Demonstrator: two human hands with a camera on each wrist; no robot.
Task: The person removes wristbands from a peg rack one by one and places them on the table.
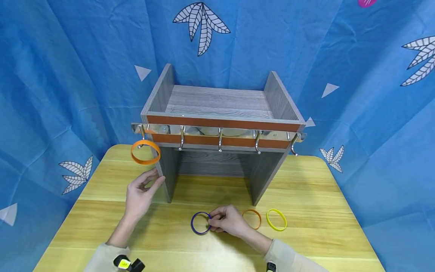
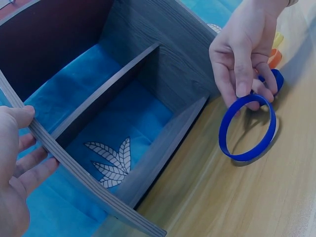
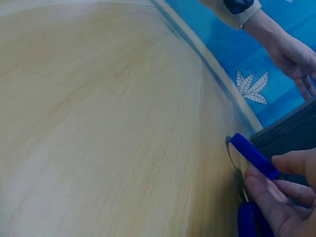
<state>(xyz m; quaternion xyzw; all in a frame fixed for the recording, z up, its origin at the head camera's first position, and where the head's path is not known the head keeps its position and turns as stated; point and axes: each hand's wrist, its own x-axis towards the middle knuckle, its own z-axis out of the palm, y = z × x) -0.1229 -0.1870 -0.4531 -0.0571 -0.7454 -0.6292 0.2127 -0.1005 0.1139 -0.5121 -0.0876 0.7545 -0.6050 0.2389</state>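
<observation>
My left hand (image 1: 140, 194) holds the front edge of the left side panel of a grey wooden shelf (image 1: 217, 101), thumb on one face and fingers on the other. In front of the shelf, my right hand (image 1: 229, 222) pinches a blue silicone wristband (image 2: 224, 129) by its edge, close over the table. A second blue wristband (image 3: 249, 220) lies beneath that hand, mostly hidden in the head view. Right of it are an orange wristband (image 1: 259, 219) and a yellow wristband (image 1: 276, 228). Another orange wristband (image 1: 146, 162) hangs from the leftmost hook.
A metal rail with several hooks (image 1: 220, 140) runs along the shelf's front, jutting toward me. The shelf stands on a wooden table (image 1: 323, 234) with rounded far corners. A blue leaf-patterned cloth (image 1: 102, 49) hangs behind and at both sides.
</observation>
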